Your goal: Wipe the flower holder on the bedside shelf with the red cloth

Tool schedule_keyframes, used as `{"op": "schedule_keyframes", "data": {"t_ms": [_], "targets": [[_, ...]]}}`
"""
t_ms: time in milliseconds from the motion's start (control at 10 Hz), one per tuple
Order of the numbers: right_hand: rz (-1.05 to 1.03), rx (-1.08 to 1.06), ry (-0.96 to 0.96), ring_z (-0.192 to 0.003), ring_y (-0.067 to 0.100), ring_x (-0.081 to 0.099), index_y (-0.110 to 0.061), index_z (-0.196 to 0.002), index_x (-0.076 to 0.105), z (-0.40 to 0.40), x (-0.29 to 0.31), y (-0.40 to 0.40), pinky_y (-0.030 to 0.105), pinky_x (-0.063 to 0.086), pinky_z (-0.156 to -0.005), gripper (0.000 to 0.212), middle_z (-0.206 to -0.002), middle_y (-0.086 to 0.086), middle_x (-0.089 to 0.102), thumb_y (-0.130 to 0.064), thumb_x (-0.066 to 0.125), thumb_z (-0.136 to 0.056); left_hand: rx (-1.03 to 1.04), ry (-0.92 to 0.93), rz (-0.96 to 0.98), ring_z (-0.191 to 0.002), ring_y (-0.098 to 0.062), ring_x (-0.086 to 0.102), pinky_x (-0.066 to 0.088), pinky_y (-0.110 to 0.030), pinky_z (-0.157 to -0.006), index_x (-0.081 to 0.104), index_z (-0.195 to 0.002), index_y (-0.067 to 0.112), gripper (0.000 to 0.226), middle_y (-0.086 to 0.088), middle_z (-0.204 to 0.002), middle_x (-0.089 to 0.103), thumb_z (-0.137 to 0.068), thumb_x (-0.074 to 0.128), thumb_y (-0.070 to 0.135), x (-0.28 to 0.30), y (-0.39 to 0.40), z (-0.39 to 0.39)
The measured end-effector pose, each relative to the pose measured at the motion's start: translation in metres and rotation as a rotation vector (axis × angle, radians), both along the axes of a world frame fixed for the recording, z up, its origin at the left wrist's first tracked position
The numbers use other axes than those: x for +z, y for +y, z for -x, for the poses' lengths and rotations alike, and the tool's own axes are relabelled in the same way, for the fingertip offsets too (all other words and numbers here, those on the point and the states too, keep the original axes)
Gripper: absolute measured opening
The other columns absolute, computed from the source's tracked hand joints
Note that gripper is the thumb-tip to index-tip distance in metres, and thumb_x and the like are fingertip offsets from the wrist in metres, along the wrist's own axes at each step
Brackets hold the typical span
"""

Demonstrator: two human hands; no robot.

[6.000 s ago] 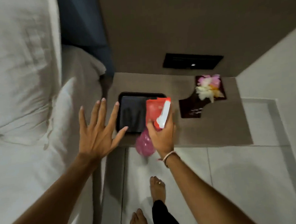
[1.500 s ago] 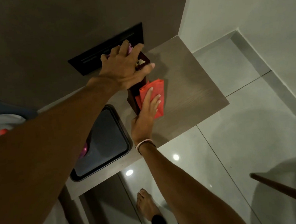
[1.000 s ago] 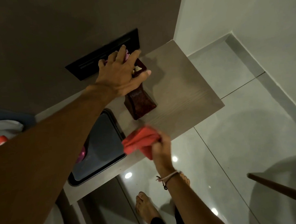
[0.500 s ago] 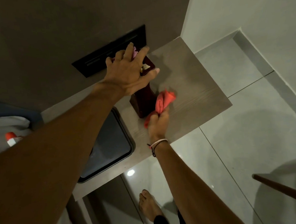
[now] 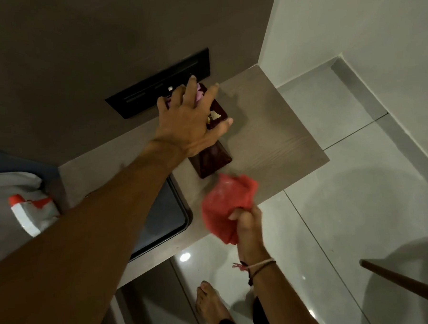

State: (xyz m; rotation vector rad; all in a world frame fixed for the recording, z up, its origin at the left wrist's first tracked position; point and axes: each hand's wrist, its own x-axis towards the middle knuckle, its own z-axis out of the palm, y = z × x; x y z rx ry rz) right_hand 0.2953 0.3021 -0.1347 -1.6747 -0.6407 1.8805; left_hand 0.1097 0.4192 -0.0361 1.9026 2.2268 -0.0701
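The dark red-brown flower holder (image 5: 213, 159) stands on the grey wood bedside shelf (image 5: 276, 143) near the wall. My left hand (image 5: 193, 118) is spread over its top, fingers around the pink and white flowers (image 5: 199, 95), holding it steady. My right hand (image 5: 248, 224) is off the shelf's front edge, below the holder, clenched on the crumpled red cloth (image 5: 225, 205). The cloth is apart from the holder and looks blurred with motion.
A black tray (image 5: 166, 221) lies on the shelf to the left of the holder. A black switch panel (image 5: 154, 88) is set in the brown wall. A spray bottle (image 5: 29, 211) rests on the white bed at left. Glossy tiled floor and my bare foot (image 5: 210, 303) are below.
My right hand has pulled the red cloth away from the holder's side, back and down past the shelf's front edge. My left hand stays on the holder's top.
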Motion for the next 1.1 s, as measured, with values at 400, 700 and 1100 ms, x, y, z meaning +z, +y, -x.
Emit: {"op": "schedule_keyframes", "data": {"t_ms": [400, 700, 1100], "targets": [[0.059, 0.097, 0.202, -0.12, 0.043, 0.063, -0.018, -0.134, 0.062, -0.055, 0.019, 0.024, 0.064, 0.05, -0.099, 0.069, -0.133, 0.017, 0.067, -0.009, 0.059, -0.065, 0.044, -0.102, -0.303, -0.161, -0.035, 0.013, 0.008, -0.063, -0.128, 0.026, -0.163, 0.019, 0.094, -0.023, -0.172, 0.016, -0.089, 0.039, 0.077, -0.004, -0.044, -0.024], [0.211, 0.38, 0.412, -0.104, 0.029, 0.073, -0.009, -0.125, 0.067, 0.042, 0.012, 0.028, 0.043, 0.061, -0.086, 0.034, -0.121, 0.015, 0.074, -0.014, 0.055, -0.094, 1.266, -1.384, -0.281, -0.114, -0.031, 0.069, 0.059, -0.043, -0.092, 0.067, -0.124, 0.008, 0.035, -0.006, -0.116, 0.074, -0.098, 0.064, 0.032, -0.046, -0.197, -0.02], [-0.214, 0.987, -0.157, -0.122, 0.021, 0.058, -0.008, -0.143, 0.055, 0.084, 0.042, 0.026, 0.031, 0.048, -0.103, 0.055, -0.129, 0.005, 0.064, 0.01, 0.049, -0.09, 1.104, -1.031, -0.111, -0.109, -0.035, 0.064, 0.052, -0.035, -0.088, 0.043, -0.151, 0.004, 0.061, -0.022, -0.131, 0.063, -0.092, 0.049, -0.011, -0.048, -0.227, -0.003]]}}
